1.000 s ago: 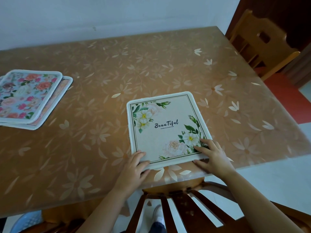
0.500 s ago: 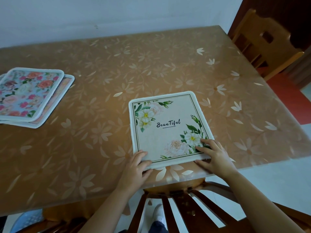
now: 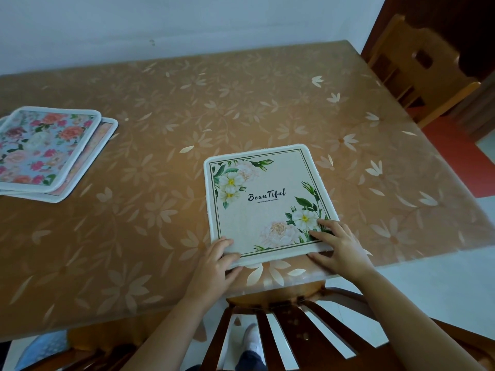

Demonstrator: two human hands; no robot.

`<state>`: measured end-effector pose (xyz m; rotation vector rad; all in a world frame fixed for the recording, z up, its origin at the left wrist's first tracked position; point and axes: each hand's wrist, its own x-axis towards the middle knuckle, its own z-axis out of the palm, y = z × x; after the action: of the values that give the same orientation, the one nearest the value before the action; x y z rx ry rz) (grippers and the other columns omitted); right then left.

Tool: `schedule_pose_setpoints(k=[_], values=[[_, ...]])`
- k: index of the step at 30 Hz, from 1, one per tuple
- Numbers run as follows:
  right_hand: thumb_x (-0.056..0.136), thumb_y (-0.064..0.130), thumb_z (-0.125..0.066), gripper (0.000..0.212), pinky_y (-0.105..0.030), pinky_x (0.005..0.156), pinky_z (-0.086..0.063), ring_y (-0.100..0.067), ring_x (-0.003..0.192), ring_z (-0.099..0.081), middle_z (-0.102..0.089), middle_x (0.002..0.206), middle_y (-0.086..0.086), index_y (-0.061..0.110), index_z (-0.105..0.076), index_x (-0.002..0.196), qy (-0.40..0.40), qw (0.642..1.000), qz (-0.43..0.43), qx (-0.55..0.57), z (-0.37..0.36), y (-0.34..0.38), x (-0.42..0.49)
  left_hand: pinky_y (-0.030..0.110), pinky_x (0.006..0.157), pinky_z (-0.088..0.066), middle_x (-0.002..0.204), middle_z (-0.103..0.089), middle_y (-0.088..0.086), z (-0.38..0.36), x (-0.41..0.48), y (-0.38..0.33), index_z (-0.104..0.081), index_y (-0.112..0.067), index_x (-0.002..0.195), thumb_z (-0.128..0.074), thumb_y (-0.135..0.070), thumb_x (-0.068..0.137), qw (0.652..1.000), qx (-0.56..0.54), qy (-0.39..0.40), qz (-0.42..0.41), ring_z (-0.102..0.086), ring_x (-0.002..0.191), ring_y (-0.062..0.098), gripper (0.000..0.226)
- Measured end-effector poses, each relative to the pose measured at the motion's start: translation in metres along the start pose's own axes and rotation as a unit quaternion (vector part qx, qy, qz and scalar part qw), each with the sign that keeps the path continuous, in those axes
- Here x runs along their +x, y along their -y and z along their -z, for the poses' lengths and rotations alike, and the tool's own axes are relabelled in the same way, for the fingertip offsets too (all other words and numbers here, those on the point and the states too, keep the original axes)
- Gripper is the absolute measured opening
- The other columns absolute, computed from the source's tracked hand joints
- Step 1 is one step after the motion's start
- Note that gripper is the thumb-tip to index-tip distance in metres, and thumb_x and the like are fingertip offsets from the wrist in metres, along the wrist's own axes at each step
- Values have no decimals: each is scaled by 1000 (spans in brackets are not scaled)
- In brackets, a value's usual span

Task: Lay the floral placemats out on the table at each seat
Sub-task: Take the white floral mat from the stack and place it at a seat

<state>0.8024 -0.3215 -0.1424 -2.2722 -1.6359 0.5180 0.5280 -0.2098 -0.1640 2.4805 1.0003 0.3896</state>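
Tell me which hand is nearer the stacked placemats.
Left. The left hand holds the cream mat at its near-left corner, closer to the stack; the right hand holds its near-right corner, farther off.

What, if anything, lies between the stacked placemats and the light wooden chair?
Nothing visible: the table is bare between the stacked placemats and the light wooden chair. The Beautiful placemat lies off that line, at the near edge, held by the left hand and right hand.
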Motion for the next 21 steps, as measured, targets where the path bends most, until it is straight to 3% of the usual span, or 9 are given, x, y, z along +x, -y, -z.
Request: schedule_pose_setpoints(k=[6,11,15,21], values=[[77,38,-67,48,-47,100,-38,-26,122,-42,-52,128,-5,19,-54,119,-9,999,18,-31,3,18,-1,49,88,-49,114,-61,12,17,-5,-5,-67,-9,98,-73,-22,75,999,18,-19,36,-53,112,30,27],[74,28,-69,43,-47,92,-46,-33,108,-55,-61,114,-13,12,-57,112,-53,992,86,-70,-4,72,-1,47,86,-47,110,-64,9,43,-16,-12,-66,-13,99,-44,-40,81,995,64,-53,49,-56,108,29,39],[69,27,-73,41,-49,84,-52,-33,103,-60,-64,109,-14,12,-59,104,-59,988,116,-88,-16,124,-2,49,89,-46,110,-65,12,64,-32,-7,-66,-10,100,-42,-39,80,989,83,-75,95,-57,107,33,43],[73,26,-69,40,-49,88,-48,-35,108,-56,-62,115,-17,11,-59,109,-53,989,123,-70,-34,186,2,49,89,-45,112,-64,14,105,-59,20,-65,-8,104,-55,-29,76,978,118,-95,144,-56,108,33,36]])
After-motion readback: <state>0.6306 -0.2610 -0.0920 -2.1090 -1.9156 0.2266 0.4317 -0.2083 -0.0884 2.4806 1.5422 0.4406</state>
